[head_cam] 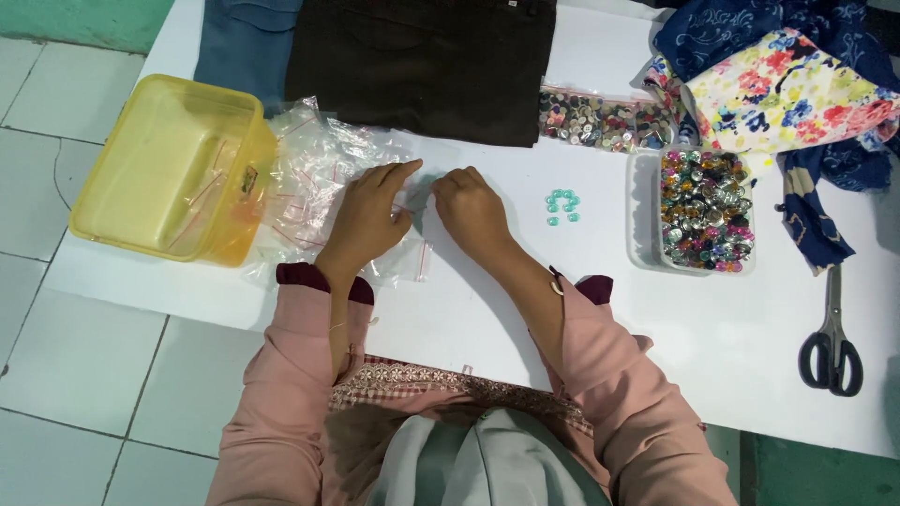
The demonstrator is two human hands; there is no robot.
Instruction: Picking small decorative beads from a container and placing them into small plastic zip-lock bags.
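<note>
Both hands on small clear zip bag [420, 201]: my left hand [367, 220] pinching edge, right hand [472, 211] curled, gripping other edge. Step: opening bag. Teal buttons [562, 206] wait just right of right hand; next needs mouth spread wide.

Clear plastic bags [319, 178] — glossy, crinkled

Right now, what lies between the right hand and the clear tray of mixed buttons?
In the head view, a small cluster of teal buttons lies on the white table between right hand and tray.

1. Work surface: white table [750, 347], flat, evenly lit, with soft shadows.
2. Floor [84, 375]: pale square tiles with dark grout lines, left of the table.
3. Green surface [84, 21] at the upper left corner.
</note>
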